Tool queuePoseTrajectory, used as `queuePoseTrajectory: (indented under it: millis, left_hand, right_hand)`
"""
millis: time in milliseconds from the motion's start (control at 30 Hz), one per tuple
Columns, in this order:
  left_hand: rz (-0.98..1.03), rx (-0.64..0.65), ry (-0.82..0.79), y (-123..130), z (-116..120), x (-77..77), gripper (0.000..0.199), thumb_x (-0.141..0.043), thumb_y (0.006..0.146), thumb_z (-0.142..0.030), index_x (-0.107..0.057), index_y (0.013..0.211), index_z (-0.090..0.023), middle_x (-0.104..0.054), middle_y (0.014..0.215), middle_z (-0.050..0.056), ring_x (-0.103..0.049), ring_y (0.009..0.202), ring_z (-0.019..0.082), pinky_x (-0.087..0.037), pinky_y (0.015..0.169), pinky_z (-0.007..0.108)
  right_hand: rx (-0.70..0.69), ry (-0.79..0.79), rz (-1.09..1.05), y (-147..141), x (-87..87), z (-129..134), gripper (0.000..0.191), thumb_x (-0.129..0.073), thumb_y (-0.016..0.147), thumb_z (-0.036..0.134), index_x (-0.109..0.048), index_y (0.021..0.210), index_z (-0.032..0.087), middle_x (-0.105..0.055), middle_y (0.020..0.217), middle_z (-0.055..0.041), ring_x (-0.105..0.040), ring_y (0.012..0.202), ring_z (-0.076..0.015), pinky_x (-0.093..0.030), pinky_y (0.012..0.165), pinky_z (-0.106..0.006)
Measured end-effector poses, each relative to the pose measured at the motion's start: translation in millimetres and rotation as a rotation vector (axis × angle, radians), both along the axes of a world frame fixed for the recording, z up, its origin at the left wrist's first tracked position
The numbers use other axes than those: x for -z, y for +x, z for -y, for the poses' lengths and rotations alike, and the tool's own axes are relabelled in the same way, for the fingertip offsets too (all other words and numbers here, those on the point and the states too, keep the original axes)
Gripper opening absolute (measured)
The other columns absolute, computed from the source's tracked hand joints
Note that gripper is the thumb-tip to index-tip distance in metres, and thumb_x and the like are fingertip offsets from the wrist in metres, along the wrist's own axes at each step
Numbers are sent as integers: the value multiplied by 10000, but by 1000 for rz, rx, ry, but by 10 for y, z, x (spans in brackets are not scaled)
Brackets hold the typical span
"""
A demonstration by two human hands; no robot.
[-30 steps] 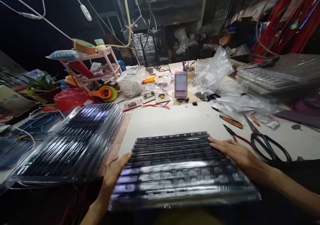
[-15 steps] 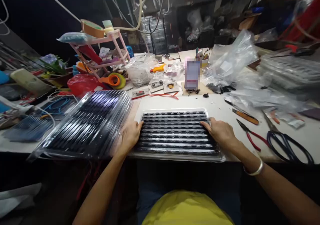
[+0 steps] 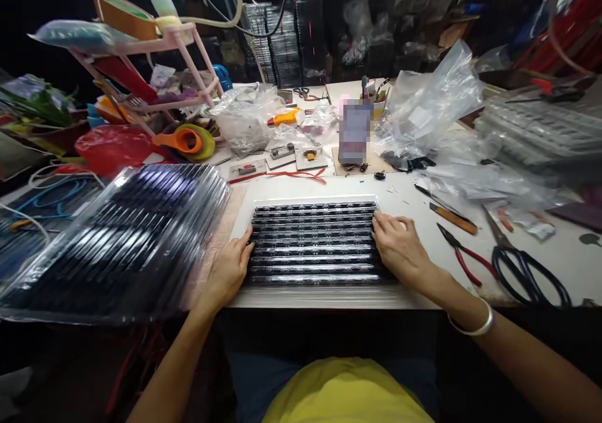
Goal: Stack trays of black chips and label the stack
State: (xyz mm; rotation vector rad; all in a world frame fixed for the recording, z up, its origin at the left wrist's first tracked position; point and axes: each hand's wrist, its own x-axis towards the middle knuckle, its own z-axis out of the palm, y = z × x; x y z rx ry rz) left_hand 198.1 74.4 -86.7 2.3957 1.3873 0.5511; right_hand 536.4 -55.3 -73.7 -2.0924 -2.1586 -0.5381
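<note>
A clear plastic tray with rows of black strips (image 3: 315, 242) lies flat on the white table in front of me. At its left edge, my left hand (image 3: 231, 265) grips the rim between thumb and fingers. My right hand (image 3: 399, 244) holds the right edge, its fingers bent against the side and upper right corner. A larger stack of clear trays with dark strips (image 3: 113, 241) lies to the left, close to my left hand.
Pliers with red handles (image 3: 463, 253), scissors (image 3: 522, 266) and a cutter (image 3: 454, 218) lie at the right. Behind the tray are a blurred-out upright device (image 3: 355, 133), red ties (image 3: 298, 175) and plastic bags (image 3: 247, 118). A pink rack (image 3: 192, 65) stands back left.
The view has shifted. My right hand has moved from a thumb-side hold to fingers bent along the tray's right edge. The tray sits straighter, and my left hand stays at its left edge.
</note>
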Motion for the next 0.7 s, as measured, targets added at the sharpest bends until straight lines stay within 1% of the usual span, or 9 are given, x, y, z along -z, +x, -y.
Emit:
queuePoseTrajectory:
  millis: [33,100,167,233,300,400,467,533,700]
  left_hand:
    - [19,27,-25,-17,-14,-2,528,-337,923,-391,-439,1362,-116,-647,1068,134,-582,1002,259,-431,914,420]
    - [78,47,-77,-56,-14,-11,548,-370,912,-415,-433,1366,-115,-643,1064,125,-581,990,253,-432,915,415]
    - [163,36,-111,-82,10,-21,547,-407,903,-421,-445,1360,-122,-635,1068,114,-576,993,243,-426,923,401]
    - [245,21,-131,-86,43,-22,523,-439,898,-410,-468,1347,-141,-630,1065,100,-570,993,233,-421,922,384]
    - [295,6,-123,-74,77,-14,482,-453,900,-382,-498,1325,-158,-628,1031,88,-566,974,226,-419,908,374]
    - [298,-43,-48,-49,126,11,423,-430,916,-328,-544,1285,-155,-605,896,73,-557,871,217,-426,842,372]
    - [301,-65,-15,-44,149,26,404,-406,926,-298,-559,1268,-149,-576,838,64,-546,818,208,-428,801,364]
    - [332,-56,-26,-61,158,32,392,-396,931,-277,-564,1262,-150,-571,847,64,-546,818,201,-430,785,351]
    - [434,19,-111,-187,127,28,349,-435,915,-251,-594,1214,-168,-588,868,56,-560,805,184,-453,750,325]
  right_hand:
    - [-36,-20,-3,-7,10,-24,383,-336,953,164,-564,1226,19,-498,1293,-277,-465,1192,-344,-375,940,-470]
    - [-85,-43,-45,-12,51,-20,406,-365,963,238,-522,1297,71,-447,1345,-282,-395,1268,-372,-354,965,-480]
    - [-132,-59,-105,-16,94,27,459,-385,961,344,-467,1357,128,-329,1438,-267,-247,1349,-410,-339,975,-513]
    - [-182,-77,-141,-45,111,83,557,-376,949,449,-407,1395,118,-245,1480,-262,-132,1381,-418,-313,996,-544]
    - [-259,-113,-141,-128,100,127,695,-378,913,559,-349,1419,84,-208,1491,-267,-83,1389,-412,-272,1025,-565]
    - [-351,-155,-115,-332,70,168,794,-444,867,602,-292,1440,73,-163,1509,-252,-52,1393,-404,-203,1060,-582]
    - [-348,-150,-100,-458,68,184,751,-481,876,542,-281,1448,99,-139,1521,-229,-42,1393,-407,-174,1063,-600]
    - [-331,-138,-95,-525,82,193,701,-485,890,489,-277,1453,128,-130,1528,-208,-51,1393,-404,-166,1059,-610]
    - [-350,-175,-157,-411,78,167,684,-441,889,558,-268,1462,228,-148,1538,-144,-105,1399,-366,-204,1056,-588]
